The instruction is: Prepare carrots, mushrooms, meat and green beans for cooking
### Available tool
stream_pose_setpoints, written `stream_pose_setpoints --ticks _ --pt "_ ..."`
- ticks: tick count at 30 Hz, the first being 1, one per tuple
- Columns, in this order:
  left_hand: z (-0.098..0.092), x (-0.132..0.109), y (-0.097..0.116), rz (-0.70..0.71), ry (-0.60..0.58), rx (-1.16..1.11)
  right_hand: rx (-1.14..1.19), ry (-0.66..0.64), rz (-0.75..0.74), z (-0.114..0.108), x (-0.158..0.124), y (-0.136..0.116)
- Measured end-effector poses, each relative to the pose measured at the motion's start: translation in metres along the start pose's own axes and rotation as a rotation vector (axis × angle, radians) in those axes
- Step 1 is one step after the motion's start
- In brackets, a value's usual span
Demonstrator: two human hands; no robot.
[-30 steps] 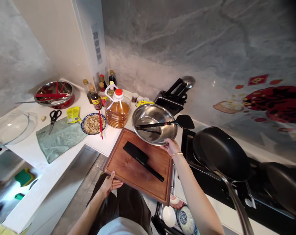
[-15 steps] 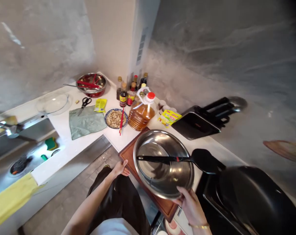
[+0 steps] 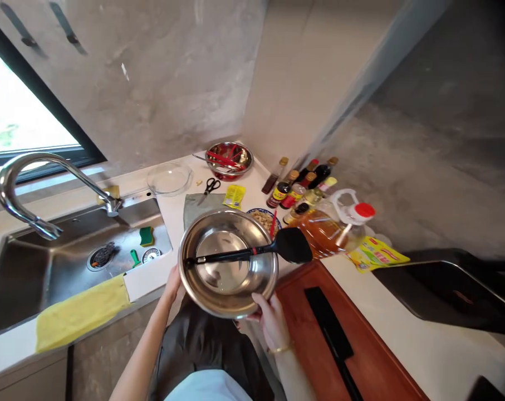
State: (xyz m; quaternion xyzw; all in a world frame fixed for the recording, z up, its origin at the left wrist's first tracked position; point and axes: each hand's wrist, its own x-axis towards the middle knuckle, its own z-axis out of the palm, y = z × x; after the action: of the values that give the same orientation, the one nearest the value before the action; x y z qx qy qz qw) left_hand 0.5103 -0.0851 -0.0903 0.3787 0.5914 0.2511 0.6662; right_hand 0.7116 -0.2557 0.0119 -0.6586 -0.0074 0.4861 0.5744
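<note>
Both my hands carry a steel bowl [image 3: 252, 275] in the air in front of my body, between the sink and the cutting board. My right hand [image 3: 269, 320] grips its near rim from below. My left hand [image 3: 172, 283] holds its left side, fingers mostly hidden behind the bowl. A black spatula [image 3: 292, 245] with a red band lies across the bowl, its blade sticking out to the right. The wooden cutting board [image 3: 319, 334] lies to the right with a black cleaver [image 3: 331, 328] on it.
A steel sink [image 3: 47, 273] with a curved tap [image 3: 22, 178] is at the left, a yellow cloth [image 3: 81, 312] on its front edge. The counter corner holds an oil jug [image 3: 331, 228], sauce bottles [image 3: 298, 186], a dish of nuts, scissors [image 3: 210, 186], a red bowl [image 3: 229, 159] and a glass lid [image 3: 168, 177].
The bowl with the spatula has been lifted off the board and swung left toward the sink. My left hand left the board's edge and came onto the bowl. My view turned left.
</note>
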Motion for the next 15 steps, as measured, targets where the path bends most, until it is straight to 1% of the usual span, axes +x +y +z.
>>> stream_pose_setpoints --ticks 2,4,5,7,9,11,13,15 --pt "-0.035 0.022 0.019 0.028 0.019 -0.021 -0.003 -0.035 -0.027 0.045 0.035 -0.005" --pt "-0.061 0.042 0.037 0.070 0.021 -0.038 -0.004 -0.061 -0.045 0.086 0.071 -0.007" --pt "-0.071 0.051 0.045 0.097 0.022 -0.038 0.000 -0.069 -0.052 0.105 0.088 -0.006" --pt "-0.084 0.065 0.059 0.138 0.021 -0.022 0.016 -0.077 -0.055 0.139 0.118 -0.003" --pt "-0.088 0.075 0.072 0.138 0.026 -0.009 0.037 -0.074 -0.038 0.167 0.143 0.002" --pt "-0.087 0.082 0.082 0.109 0.044 -0.021 0.057 -0.079 -0.002 0.187 0.161 0.009" --pt "-0.082 0.089 0.090 0.066 0.050 -0.041 0.065 -0.094 0.028 0.200 0.172 0.016" --pt "-0.075 0.095 0.094 0.042 0.030 -0.041 0.032 -0.107 0.040 0.206 0.179 0.021"
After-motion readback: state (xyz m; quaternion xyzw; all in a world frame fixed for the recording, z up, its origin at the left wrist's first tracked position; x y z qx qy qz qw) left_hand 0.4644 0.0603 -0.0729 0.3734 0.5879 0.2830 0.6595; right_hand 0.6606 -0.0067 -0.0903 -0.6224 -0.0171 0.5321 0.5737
